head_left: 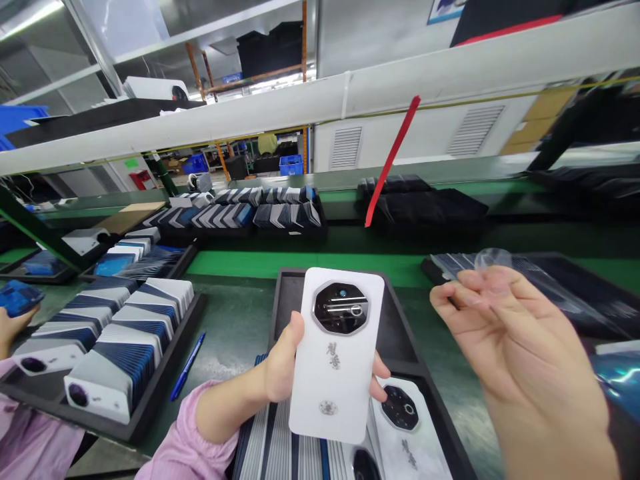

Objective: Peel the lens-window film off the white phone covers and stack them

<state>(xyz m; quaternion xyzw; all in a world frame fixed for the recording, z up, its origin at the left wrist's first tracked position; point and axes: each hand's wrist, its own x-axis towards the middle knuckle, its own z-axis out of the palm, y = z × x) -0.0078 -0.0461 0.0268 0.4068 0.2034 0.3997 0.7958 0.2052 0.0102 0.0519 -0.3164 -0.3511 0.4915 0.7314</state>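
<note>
In the head view, my left hand [280, 363] grips a white phone back cover [327, 373] by its long edges and holds it tilted up. The cover has a black octagonal camera window near its top and small grey markings below. To the right, my right hand [520, 347] is raised with thumb and fingers pinched on a small piece of transparent film [493, 258]. Under the held cover stands a black foam tray [415, 347] with several covers packed on edge. One similar white cover [410, 427] lies face up at its right side.
Another black tray [165, 393] of stacked covers stands left, with a blue pen [188, 367] beside it. A co-worker's hand [15, 327] holds a blue-wrapped item at the far left. More filled trays [295, 223] line the back. Red tape [393, 163] hangs from the shelf beam.
</note>
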